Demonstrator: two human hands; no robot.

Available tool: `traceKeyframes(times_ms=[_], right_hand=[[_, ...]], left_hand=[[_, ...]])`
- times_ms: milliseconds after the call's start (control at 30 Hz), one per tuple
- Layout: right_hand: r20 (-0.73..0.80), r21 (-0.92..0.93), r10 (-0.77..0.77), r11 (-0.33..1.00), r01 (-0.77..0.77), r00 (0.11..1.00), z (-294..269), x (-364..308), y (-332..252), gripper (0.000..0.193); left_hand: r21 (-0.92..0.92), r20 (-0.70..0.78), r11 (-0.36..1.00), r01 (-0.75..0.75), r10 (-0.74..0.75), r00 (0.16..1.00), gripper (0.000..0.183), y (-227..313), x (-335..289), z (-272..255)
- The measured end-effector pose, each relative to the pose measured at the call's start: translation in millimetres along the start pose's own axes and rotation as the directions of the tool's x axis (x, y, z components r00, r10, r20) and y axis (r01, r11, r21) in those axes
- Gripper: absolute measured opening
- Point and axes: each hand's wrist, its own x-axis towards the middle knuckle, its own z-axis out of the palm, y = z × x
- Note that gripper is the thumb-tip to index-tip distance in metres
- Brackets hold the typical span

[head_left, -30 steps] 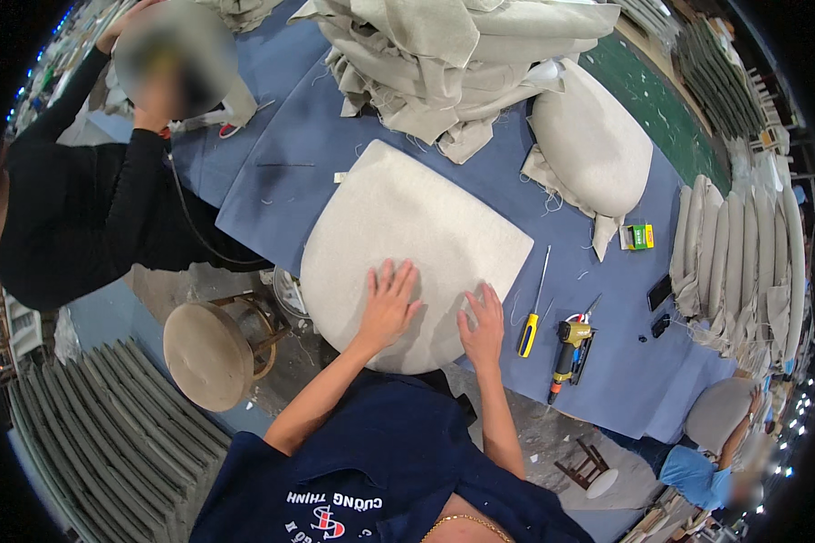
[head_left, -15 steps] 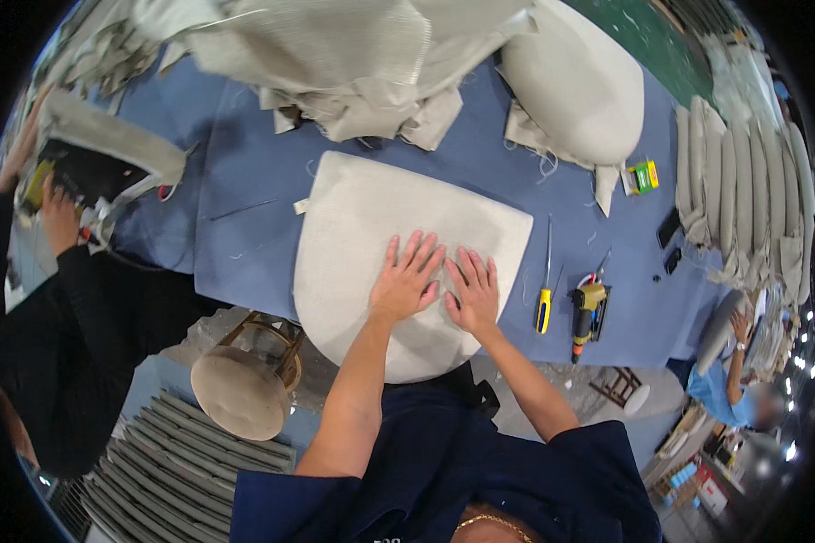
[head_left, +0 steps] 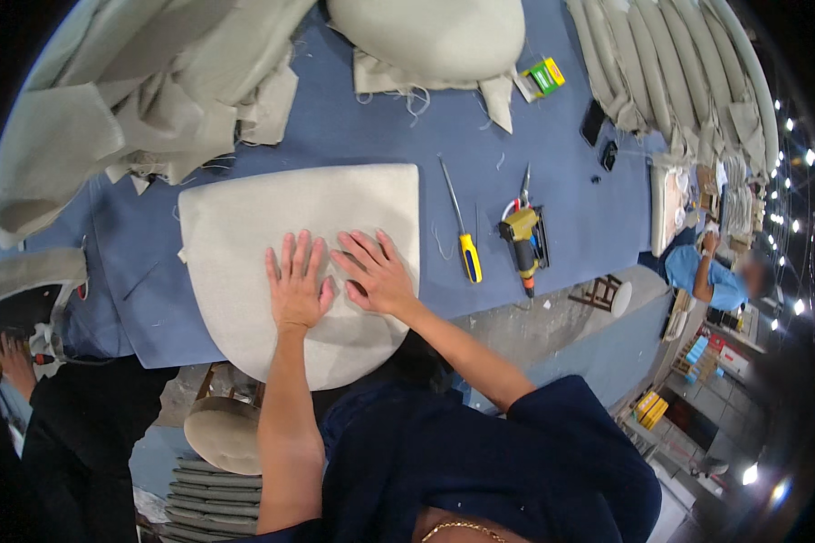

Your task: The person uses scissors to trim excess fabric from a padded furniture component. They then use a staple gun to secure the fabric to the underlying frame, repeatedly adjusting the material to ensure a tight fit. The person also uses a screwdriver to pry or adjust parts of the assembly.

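A seat cushion [head_left: 244, 204] covered in off-white fabric lies on the blue table, its rounded end toward me and overhanging the front edge. My left hand [head_left: 296, 288] rests flat on its middle, fingers stretched out and pointing away from me. Close beside it, my right hand [head_left: 373, 273] lies on the same fabric, fingers spread and angled toward the left. Neither hand holds anything. To the right of the cushion are a screwdriver [head_left: 469, 255] with a yellow and blue handle, and a staple gun [head_left: 523, 240] partly covering a pair of scissors [head_left: 525, 185].
Beige fabric pieces [head_left: 172, 100] are heaped at the far left; another padded seat [head_left: 435, 36] lies at the back. A green and yellow box [head_left: 541, 80], a phone [head_left: 593, 122] and stacked covers [head_left: 670, 63] are farther right. A co-worker's hand [head_left: 14, 362] works at left; a stool [head_left: 222, 433] stands below.
The view has turned and shifted right, so the cushion and table things appear farther left. Both my hands stay flat on the cushion, the right one's fingers now angled more to the left.
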Motion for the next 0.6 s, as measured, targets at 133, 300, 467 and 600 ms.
traceKeyframes(times_ms=[133,300,467,600], right_hand=[[-0.189,0.283,0.043,0.959,0.012,0.981,-5.9,-26.0,51.9,0.045],[-0.279,-0.045,0.579,0.789,-0.612,0.766,-88.4,-63.4,147.9,0.021],[-0.04,-0.32,0.684,0.682,-0.658,0.729,-67.2,-83.8,197.5,0.024],[-0.192,-0.255,0.523,0.791,-0.557,0.83,-86.8,-57.0,200.2,0.015]], left_hand=[[0.0,-0.031,1.0,0.002,-0.002,1.0,0.079,3.5,0.4,-3.5],[-0.01,-0.035,1.0,0.018,-0.019,0.999,0.077,2.9,-3.0,-1.9],[-0.037,-0.017,0.999,0.014,-0.015,1.0,0.075,2.7,-1.1,-5.4],[-0.101,-0.042,0.994,0.029,-0.034,0.999,0.074,1.2,-7.9,-4.6]])
